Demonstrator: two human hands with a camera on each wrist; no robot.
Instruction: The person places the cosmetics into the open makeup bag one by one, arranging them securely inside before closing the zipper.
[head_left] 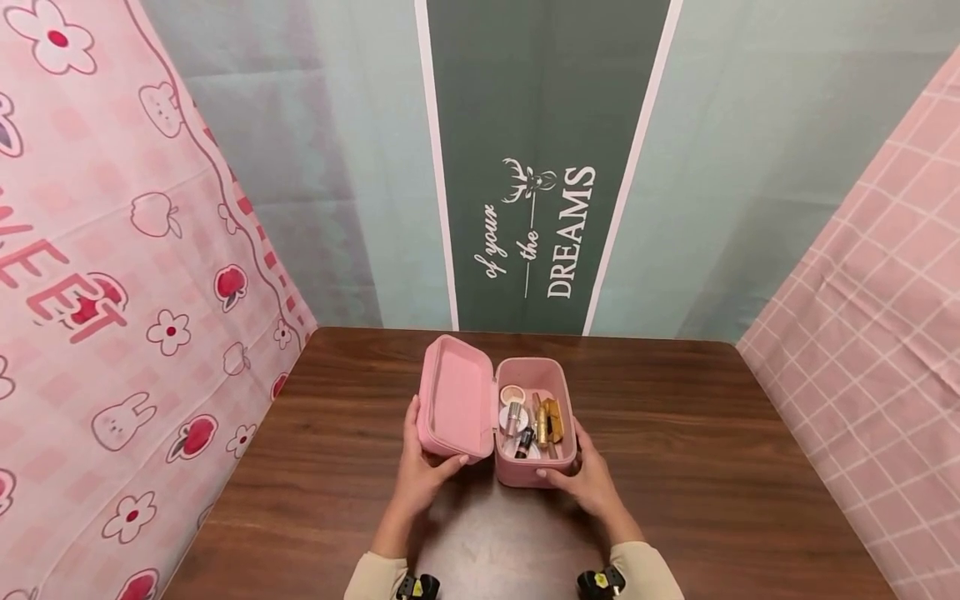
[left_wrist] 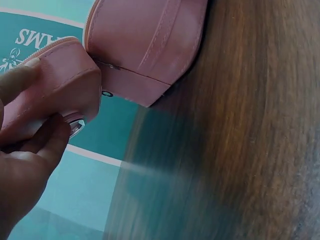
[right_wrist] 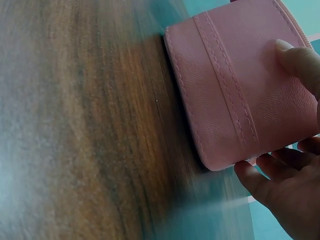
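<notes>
A pink cosmetic case (head_left: pixel 525 477) stands on the table with its lid (head_left: pixel 459 392) swung out to the left. My left hand (head_left: pixel 422 471) holds that lid, thumb on the front edge and fingers along the outer side. The left wrist view shows those fingers beside a metal fitting (left_wrist: pixel 76 127) on the lid. My right hand (head_left: pixel 592 477) grips the case body at its right front corner, thumb on the front wall. Inside lie a round compact (head_left: pixel 512 395), a silver-capped bottle (head_left: pixel 513 417), a gold tube (head_left: pixel 542 427) and a dark-capped item (head_left: pixel 524 440).
The case stands on a dark wooden table (head_left: pixel 675 433). A green and pale-blue cloth (head_left: pixel 525 83) hangs behind the table. Pink patterned cloths hang at the left (head_left: pixel 150 333) and the right (head_left: pixel 885 292).
</notes>
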